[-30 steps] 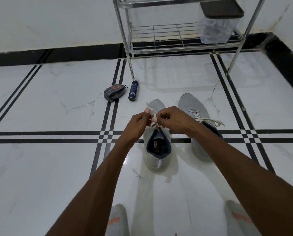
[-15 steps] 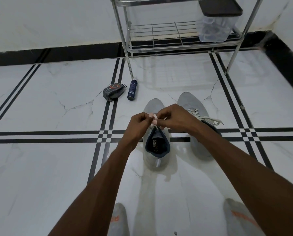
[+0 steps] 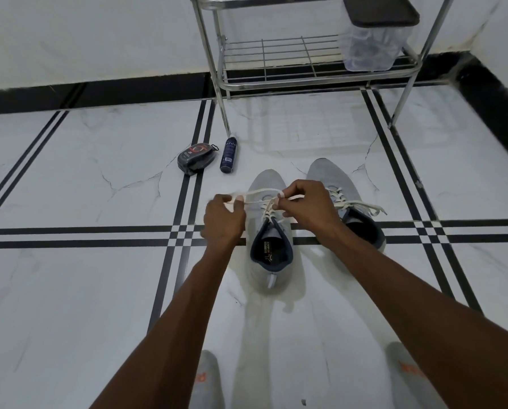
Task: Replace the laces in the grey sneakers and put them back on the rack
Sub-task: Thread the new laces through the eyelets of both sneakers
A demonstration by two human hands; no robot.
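Two hands work one white lace (image 3: 261, 192) above the nearer grey sneaker (image 3: 272, 231), which sits on the floor (image 3: 69, 290) between them. To tie this well, the person should pull both ends evenly outward so the knot seats flat over the tongue, then keep the loops equal. The left hand (image 3: 223, 220), left of the shoe, has its fingers (image 3: 237, 202) curled, pinching one lace end drawn sideways. The right hand (image 3: 307, 205), just right of the eyelets, pinches the other strand close to the crossing, fingers bent tight. The second sneaker (image 3: 338, 199), already laced, lies partly behind the right hand. The rack (image 3: 305, 81) stands well beyond both hands, waiting for the pair.
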